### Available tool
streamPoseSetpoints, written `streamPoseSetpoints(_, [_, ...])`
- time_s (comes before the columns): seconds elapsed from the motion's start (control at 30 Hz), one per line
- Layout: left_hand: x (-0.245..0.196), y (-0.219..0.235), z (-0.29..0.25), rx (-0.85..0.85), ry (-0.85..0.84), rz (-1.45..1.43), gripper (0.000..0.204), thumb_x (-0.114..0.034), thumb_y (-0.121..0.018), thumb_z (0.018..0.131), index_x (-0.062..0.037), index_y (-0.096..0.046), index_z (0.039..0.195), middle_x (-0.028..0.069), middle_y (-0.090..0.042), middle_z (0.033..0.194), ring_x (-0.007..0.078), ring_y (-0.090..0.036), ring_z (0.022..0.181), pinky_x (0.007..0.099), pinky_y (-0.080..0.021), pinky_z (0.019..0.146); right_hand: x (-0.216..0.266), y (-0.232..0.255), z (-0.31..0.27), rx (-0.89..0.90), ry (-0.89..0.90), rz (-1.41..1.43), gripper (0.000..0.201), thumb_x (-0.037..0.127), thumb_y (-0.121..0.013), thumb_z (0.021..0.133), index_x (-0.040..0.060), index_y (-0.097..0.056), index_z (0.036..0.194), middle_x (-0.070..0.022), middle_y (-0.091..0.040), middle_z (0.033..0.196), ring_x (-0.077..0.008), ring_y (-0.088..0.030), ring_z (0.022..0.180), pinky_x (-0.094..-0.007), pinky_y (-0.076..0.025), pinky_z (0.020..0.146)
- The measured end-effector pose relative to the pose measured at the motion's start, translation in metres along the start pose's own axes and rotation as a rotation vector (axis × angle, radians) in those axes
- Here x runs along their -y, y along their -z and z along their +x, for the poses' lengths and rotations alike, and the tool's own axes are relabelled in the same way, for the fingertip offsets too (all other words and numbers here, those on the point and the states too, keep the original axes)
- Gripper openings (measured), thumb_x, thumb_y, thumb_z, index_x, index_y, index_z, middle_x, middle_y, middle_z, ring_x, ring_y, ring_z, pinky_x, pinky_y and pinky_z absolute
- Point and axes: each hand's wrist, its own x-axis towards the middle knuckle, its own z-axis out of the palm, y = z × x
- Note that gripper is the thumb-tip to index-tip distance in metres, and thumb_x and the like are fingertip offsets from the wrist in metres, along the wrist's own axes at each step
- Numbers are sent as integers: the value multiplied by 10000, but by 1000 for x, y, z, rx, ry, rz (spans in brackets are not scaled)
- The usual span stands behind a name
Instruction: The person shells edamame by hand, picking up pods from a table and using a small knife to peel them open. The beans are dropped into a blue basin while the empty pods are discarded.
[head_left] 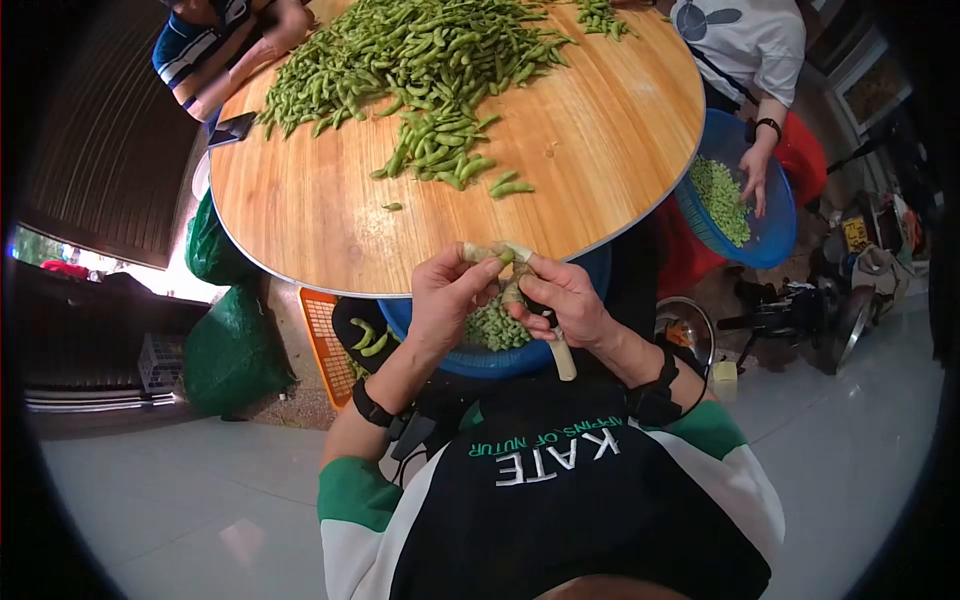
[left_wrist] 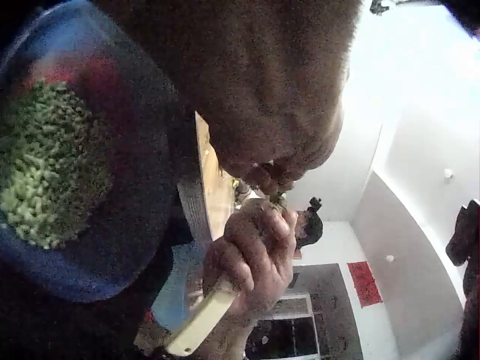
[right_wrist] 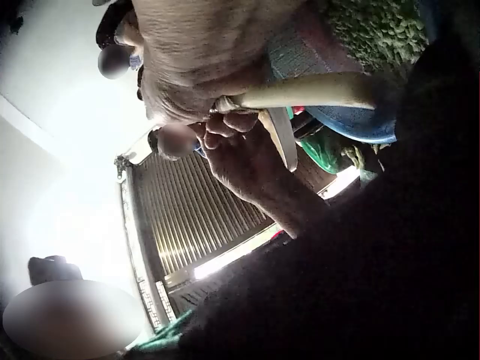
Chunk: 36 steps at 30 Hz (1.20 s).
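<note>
At the table's front edge, the left hand (head_left: 440, 295) pinches a green pod (head_left: 507, 257) between thumb and finger, over a blue basin of shelled beans (head_left: 497, 328). Close beside it, the right hand (head_left: 572, 300) curls its fingers round a tool with a pale handle (head_left: 562, 358) that points down toward the body; its working end is hidden. Fingertips of both hands appear wrapped in pale tape. In the left wrist view the right hand (left_wrist: 251, 259) grips the pale handle (left_wrist: 201, 321). The right wrist view shows the left hand (right_wrist: 251, 169) below the pale handle (right_wrist: 307, 91).
A big heap of pods (head_left: 430, 50) covers the back of the round wooden table (head_left: 600, 140). Two other people sit behind it. At right stands another blue basin (head_left: 775, 225) of beans; an orange basket (head_left: 325, 345) and green sacks (head_left: 235, 350) are at left.
</note>
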Motion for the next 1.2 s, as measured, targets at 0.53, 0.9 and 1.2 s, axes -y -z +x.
streamPoseSetpoints(0.53, [5,9,2,93,-513,590,158,-58,-680,806,-32,-594,936,45,-561,659,174,-565,557,282,-424,459,13,-5,0,-27,-151,45,229,170,-436,975,22,-495,1139,-65,-550,804,-67,-394,487,-190,-330,387])
streamPoseSetpoints(0.9, [4,6,-11,118,-439,646,188,-164,-656,877,6,-600,819,51,-566,655,90,-521,555,251,-423,500,3,0,-9,-38,-83,103,318,142,-470,960,59,-510,1265,-96,-588,791,-82,-386,458,-195,-333,384])
streamPoseSetpoints(1.2, [30,2,-10,91,-213,460,235,-171,-570,928,2,-558,770,48,-560,642,107,-500,552,260,-402,500,-14,2,-9,-277,315,-818,328,34,-613,848,-28,-565,1167,-61,-627,813,-110,-577,655,-263,-482,580])
